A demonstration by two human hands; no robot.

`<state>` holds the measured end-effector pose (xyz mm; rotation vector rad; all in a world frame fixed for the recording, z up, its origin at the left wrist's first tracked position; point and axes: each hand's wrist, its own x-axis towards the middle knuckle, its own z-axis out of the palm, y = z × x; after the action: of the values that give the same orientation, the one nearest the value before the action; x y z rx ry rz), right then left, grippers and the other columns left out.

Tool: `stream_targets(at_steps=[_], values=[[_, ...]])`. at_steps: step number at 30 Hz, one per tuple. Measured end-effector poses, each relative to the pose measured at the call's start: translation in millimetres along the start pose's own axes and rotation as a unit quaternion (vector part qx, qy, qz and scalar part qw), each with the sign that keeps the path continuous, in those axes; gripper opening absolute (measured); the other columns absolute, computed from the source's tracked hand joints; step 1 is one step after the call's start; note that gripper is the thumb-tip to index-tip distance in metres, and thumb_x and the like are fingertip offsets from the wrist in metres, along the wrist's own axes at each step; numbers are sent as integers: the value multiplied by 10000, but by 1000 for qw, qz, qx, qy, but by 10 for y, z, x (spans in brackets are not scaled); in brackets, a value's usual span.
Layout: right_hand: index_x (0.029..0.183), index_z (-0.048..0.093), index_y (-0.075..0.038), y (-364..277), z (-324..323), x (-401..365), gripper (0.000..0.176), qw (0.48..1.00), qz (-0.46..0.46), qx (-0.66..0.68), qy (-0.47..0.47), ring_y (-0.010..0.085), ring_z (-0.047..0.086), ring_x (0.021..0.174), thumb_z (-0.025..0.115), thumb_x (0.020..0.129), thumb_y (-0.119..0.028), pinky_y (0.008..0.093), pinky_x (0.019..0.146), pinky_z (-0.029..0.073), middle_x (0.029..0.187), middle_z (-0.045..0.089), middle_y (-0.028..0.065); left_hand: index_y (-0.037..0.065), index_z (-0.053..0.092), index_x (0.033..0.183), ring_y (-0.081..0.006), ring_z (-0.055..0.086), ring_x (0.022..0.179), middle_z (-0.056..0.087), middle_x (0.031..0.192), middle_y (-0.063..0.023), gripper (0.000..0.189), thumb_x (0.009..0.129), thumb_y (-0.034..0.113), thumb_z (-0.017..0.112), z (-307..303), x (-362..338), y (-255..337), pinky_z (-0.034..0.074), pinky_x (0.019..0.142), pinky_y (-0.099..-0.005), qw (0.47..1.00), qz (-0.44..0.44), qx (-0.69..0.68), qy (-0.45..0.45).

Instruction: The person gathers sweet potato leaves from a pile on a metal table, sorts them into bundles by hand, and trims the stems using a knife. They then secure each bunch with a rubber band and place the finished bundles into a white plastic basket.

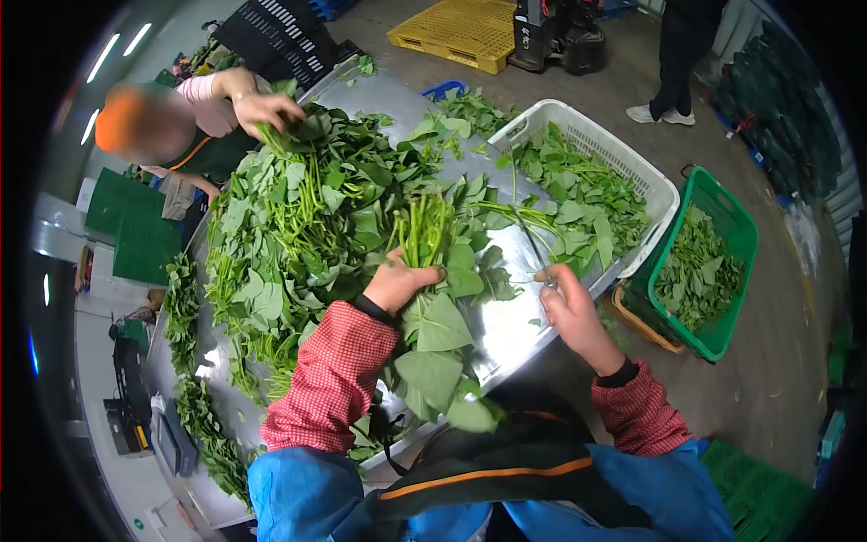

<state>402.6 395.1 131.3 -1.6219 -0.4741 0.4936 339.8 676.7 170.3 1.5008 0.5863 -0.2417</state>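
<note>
My left hand (404, 283) is closed around a bunch of leafy greens (424, 235), cut stems upward and broad leaves hanging below the fist. To its right, my right hand (576, 312) grips what looks like a pair of slim metal scissors (533, 239), the narrow blade pointing up and away over the table. The fingers partly hide its handle. Just beyond the blade, loose stems (515, 214) reach across the table edge. A large heap of the same greens (325, 208) lies left of and beyond my left hand.
The metal table (515, 330) bears the heap. A white crate (664, 194) and a green crate (730, 312), both with greens inside, stand at its right. Across the heap, a co-worker's hand (262, 110) holds stems. A yellow pallet (452, 32) and another person's legs (682, 59) are behind.
</note>
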Motion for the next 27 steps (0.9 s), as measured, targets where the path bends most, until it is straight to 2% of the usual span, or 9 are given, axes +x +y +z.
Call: stream_targets(at_steps=[3,7,10,17,18,19,24,26,27], values=[[987,595,-88,-293,190,141,125,973,-154,-169,4,261,593,621,574,886,-158,340,568,469,764,551,90,6,587,1101,-156,615,827,650,938,-52,445,678,37,721,16,-122,-38,493,799,-287,1000,-7,-17,4],[949,584,-108,-444,428,293,144,895,-296,-334,-24,254,605,640,628,817,-147,358,574,488,754,513,79,18,597,1099,-150,610,823,648,930,-32,422,692,20,708,107,-249,-129,489,787,-275,997,-25,-69,-30],[884,555,-97,-405,579,399,129,843,-305,-442,-27,244,604,628,639,800,-148,360,557,485,732,506,77,19,598,1104,-144,610,828,649,930,-28,414,701,-1,692,220,-289,-171,490,784,-271,997,-23,-69,-23],[814,510,-92,203,338,631,82,836,-294,-462,-49,265,598,601,557,837,-156,383,528,489,698,537,94,6,605,1094,-127,599,826,644,940,-30,364,737,4,670,181,-467,-152,479,790,-274,994,23,-104,-6],[822,512,-81,649,133,681,85,820,-253,-512,-34,287,601,602,537,859,-153,396,530,490,710,564,99,6,600,1094,-121,596,824,642,933,-27,359,741,4,670,139,-515,-95,479,786,-271,994,51,-93,6],[850,512,-64,660,-39,602,85,856,-190,-480,2,328,596,640,547,859,-140,415,535,482,723,579,139,5,596,1094,-114,594,823,640,926,-24,355,746,5,669,80,-608,7,480,782,-268,994,76,-79,17],[861,512,-57,56,195,516,80,876,-235,-419,42,331,595,646,559,856,-121,402,543,478,769,601,143,7,575,1086,-88,582,821,633,935,10,362,740,-4,679,-34,-451,-230,486,779,-255,995,100,24,14],[871,515,-60,-291,425,471,78,856,-321,-403,41,320,596,643,562,850,-118,395,544,481,789,605,137,-8,582,1064,-152,613,814,651,937,-59,369,719,54,696,76,-391,-265,493,782,-276,984,132,114,36],[876,519,-62,-261,409,500,78,856,-297,-423,14,315,598,644,564,849,-121,392,544,482,797,606,134,-11,581,1067,-181,622,821,652,944,-81,388,708,71,704,113,-369,-243,494,786,-286,977,141,154,40]])
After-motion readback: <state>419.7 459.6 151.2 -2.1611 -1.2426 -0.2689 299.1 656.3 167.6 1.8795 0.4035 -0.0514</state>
